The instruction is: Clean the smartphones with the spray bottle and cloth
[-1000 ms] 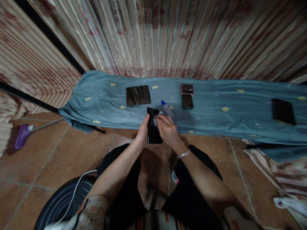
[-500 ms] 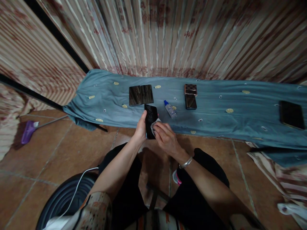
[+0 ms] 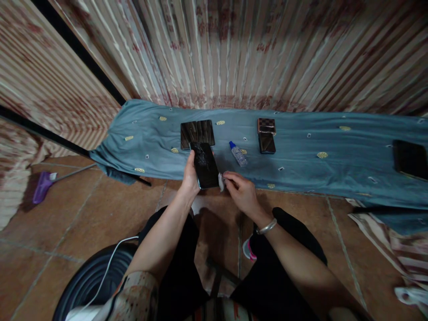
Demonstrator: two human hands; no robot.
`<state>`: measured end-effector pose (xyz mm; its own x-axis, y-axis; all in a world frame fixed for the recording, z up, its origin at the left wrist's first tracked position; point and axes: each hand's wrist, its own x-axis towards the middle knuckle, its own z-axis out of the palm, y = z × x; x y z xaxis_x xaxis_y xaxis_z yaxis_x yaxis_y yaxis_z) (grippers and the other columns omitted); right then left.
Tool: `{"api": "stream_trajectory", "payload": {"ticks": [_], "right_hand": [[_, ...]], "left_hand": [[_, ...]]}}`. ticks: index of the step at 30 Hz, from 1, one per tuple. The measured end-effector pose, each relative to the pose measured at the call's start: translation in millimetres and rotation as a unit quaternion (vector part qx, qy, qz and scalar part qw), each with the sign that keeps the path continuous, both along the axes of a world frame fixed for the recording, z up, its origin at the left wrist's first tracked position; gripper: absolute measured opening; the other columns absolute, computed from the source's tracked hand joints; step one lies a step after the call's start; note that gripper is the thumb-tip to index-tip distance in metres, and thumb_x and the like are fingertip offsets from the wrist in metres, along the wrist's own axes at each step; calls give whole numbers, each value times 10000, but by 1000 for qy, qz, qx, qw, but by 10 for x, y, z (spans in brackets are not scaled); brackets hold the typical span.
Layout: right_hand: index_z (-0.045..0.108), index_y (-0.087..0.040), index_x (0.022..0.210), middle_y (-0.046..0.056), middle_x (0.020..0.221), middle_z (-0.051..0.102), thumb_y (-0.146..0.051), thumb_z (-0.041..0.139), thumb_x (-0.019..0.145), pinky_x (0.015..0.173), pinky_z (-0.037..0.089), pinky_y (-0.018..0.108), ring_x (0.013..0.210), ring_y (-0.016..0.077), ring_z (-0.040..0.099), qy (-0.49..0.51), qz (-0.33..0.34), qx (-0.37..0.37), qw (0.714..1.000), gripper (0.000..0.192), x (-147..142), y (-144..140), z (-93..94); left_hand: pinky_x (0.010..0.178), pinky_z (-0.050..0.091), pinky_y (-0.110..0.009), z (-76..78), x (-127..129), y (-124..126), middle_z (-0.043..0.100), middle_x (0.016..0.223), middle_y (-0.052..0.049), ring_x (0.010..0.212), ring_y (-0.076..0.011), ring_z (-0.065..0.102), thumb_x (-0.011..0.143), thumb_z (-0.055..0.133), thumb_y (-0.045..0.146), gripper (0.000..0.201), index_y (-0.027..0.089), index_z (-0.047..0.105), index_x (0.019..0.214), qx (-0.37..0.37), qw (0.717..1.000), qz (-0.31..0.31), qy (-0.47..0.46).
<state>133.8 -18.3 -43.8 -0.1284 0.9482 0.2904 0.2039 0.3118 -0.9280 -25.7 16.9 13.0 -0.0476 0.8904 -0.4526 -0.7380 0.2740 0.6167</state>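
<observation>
Since the earlier frame, the right hand (image 3: 242, 192) and the white wipe (image 3: 221, 182) have moved off the screen of the phone (image 3: 204, 164) to a position just past its right edge. The phone has shifted left, and its far end has swung further left.

Phone: held up in the left hand (image 3: 191, 176), over the near edge of the blue cloth (image 3: 296, 167). Screen faces up towards the wearer. Long axis runs from far left to near right, leaning moderately off straight ahead; the far short end points away from the body, the near one back towards it. Pale marks spread over the far half of the screen; whether cracks or smears cannot be told.

Left hand: clamped on the phone along its left edge, thumb at the side; remaining fingers hidden beneath. Right hand: fingertips pinched together on the wipe. Contact between wipe and phone edge cannot be confirmed.

On the cloth: two dark panels (image 3: 196, 133) side by side, partly overlapped in view by the phone's far end; a clear bottle (image 3: 240, 157), lying with its blue cap pointing far left; a small flip phone (image 3: 266, 141), unfolded, right of the bottle; a dark tablet (image 3: 410, 159), well apart at far right.
</observation>
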Motion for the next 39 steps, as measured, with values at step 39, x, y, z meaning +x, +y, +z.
{"api": "stream_trajectory", "payload": {"ticks": [39], "right_hand": [[667,-196,1227,120,1204,720,-329,522,988,998,530,422,1119,248,663,-120,-11,173,977,309,-47,-144,210]], "left_hand": [[740,523,-270,-194,390,-111,704,861,-28,863,-188,692,771,759,454,356,158,650,937,-5,992,2,127]]}}
